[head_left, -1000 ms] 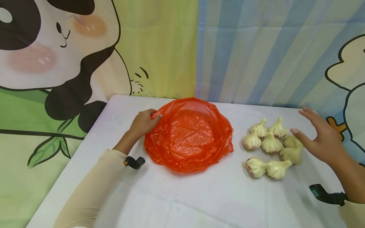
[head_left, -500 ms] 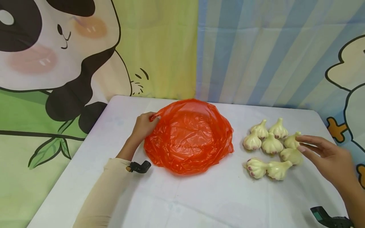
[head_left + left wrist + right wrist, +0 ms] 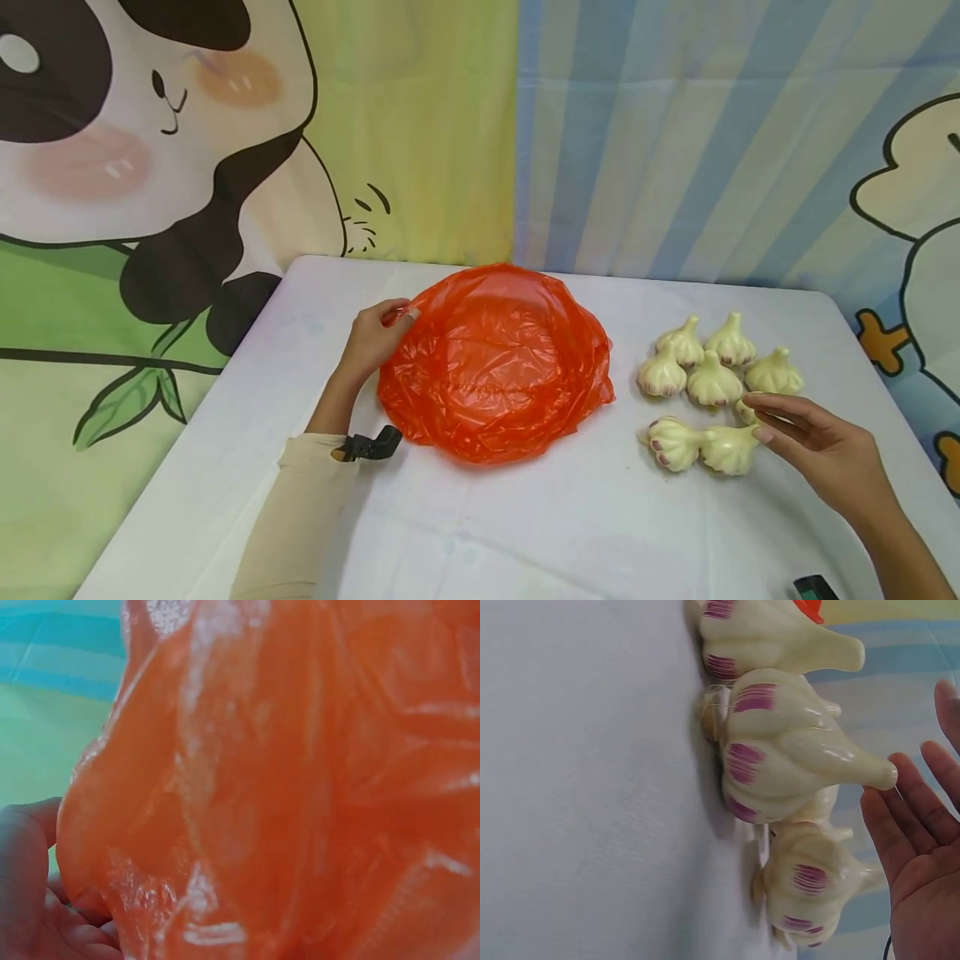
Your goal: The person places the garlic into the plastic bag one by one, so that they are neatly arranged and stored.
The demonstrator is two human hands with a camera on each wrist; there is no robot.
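My left hand [image 3: 375,337] pinches the left rim of an orange-red plastic bag [image 3: 502,375], which lies with its mouth spread wide on the table. In the left wrist view the crinkled bag [image 3: 285,780] fills most of the picture, with curled fingers [image 3: 82,930] at its edge. Several garlic bulbs [image 3: 712,383], cream with purple streaks, are grouped right of the bag. My right hand [image 3: 832,458] hovers at the right of that group, partly covering one bulb. From the right wrist, its extended fingers [image 3: 885,832] show right beside the stem of a garlic bulb [image 3: 780,750].
Everything sits on a white-covered table [image 3: 525,533]. Behind its far edge hangs a printed cloth backdrop [image 3: 420,125] with a panda and stripes. Two of the bulbs [image 3: 675,442] lie in front of the others, nearer the person.
My right hand has come down and leftward from above the right of the garlic, toward the nearer bulbs, its fingers drawing closer together. The left hand keeps its hold on the bag's rim.
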